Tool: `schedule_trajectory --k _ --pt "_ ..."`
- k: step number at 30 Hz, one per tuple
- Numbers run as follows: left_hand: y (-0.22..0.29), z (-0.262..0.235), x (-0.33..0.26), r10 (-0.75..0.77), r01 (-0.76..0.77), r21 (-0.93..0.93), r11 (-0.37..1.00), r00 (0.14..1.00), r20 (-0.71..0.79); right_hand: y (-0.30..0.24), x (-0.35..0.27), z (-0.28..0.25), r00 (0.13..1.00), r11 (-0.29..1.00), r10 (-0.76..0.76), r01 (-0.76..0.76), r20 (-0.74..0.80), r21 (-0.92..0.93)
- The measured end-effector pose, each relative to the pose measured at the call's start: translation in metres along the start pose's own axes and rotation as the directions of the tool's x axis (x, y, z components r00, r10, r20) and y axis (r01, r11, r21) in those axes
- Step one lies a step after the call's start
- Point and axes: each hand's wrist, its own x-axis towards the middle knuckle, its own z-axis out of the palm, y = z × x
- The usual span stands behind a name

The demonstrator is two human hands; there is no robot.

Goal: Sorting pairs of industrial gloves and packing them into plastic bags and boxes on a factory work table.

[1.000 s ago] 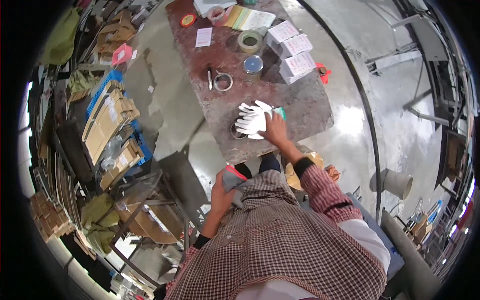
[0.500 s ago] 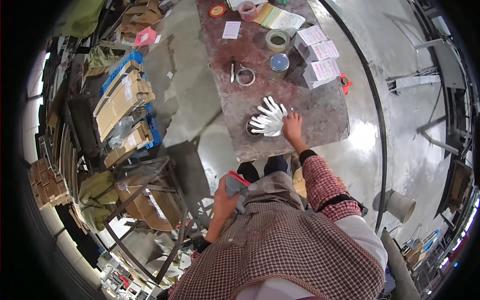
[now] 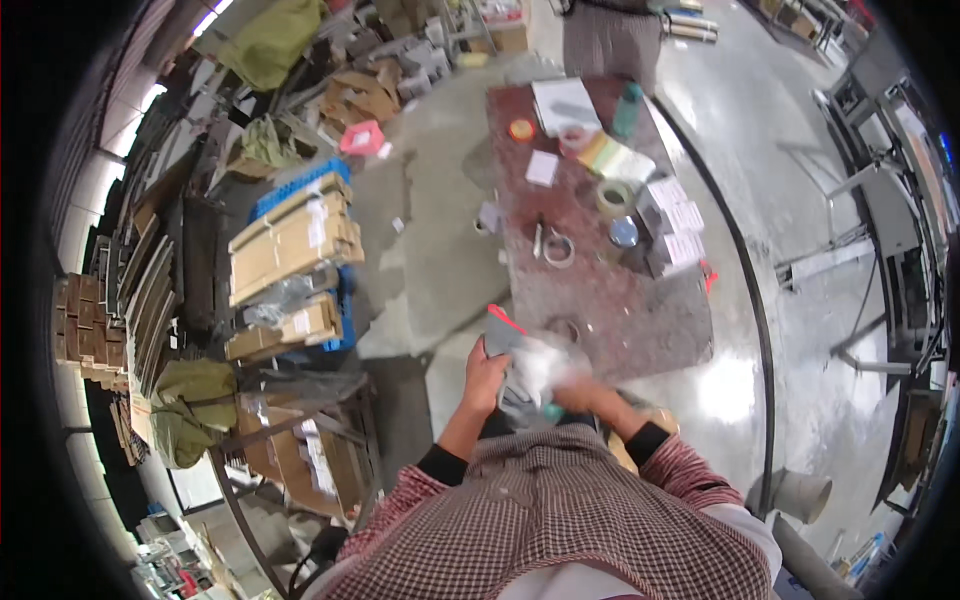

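Note:
In front of my waist, at the near edge of the dark red table [image 3: 640, 330], both of my hands are close together. My left hand [image 3: 484, 378] is closed around a grey cloth item with a red edge [image 3: 503, 332], perhaps a glove cuff; its lower part hangs beside the fingers. White gloves [image 3: 540, 366], smeared by motion, lie against this grey item. Coming in from the right, my right hand [image 3: 588, 394] is at the gloves and appears to grip them, though its fingers are blurred.
On the table are a tape roll [image 3: 615, 198], a clear ring [image 3: 559, 251], a blue-lidded can [image 3: 623, 232], small white boxes [image 3: 676, 250], a marker [image 3: 538, 240] and a green bottle [image 3: 627, 110]. Flattened cardboard [image 3: 290, 245] lies on the left. Someone in an apron [image 3: 610, 45] stands beyond the table.
The white gloves have left the tabletop and come toward me with my right hand. My left hand has risen with the grey item to meet them. The view has tilted farther ahead.

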Motion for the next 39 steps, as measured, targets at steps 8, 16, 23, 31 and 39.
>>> schedule_trajectory --k 8,16,23,31,39 --pt "0.052 -0.263 -0.062 0.213 -0.217 0.015 0.976 0.939 -0.271 -0.128 0.156 -0.028 0.961 0.642 0.239 -0.051 -0.137 0.765" --pt "0.116 -0.356 -0.015 0.274 -0.153 0.549 0.821 0.951 -0.144 -0.249 0.357 -0.008 0.87 0.559 0.214 0.264 -0.445 0.786" --pt "0.251 -0.334 0.154 0.386 -0.502 0.373 0.78 0.856 0.345 -0.267 0.486 -0.06 0.568 0.957 -0.058 0.266 -0.821 0.117" --pt "0.357 -0.349 0.414 0.102 -0.073 -0.138 0.988 0.972 0.214 -0.284 0.667 -0.101 0.708 0.847 -0.523 0.371 -0.474 -0.381" --pt "0.439 -0.423 0.584 -0.042 -0.006 -0.337 0.941 0.99 -0.136 -0.336 0.878 -0.184 0.934 0.933 -0.355 0.352 -0.037 -0.066"
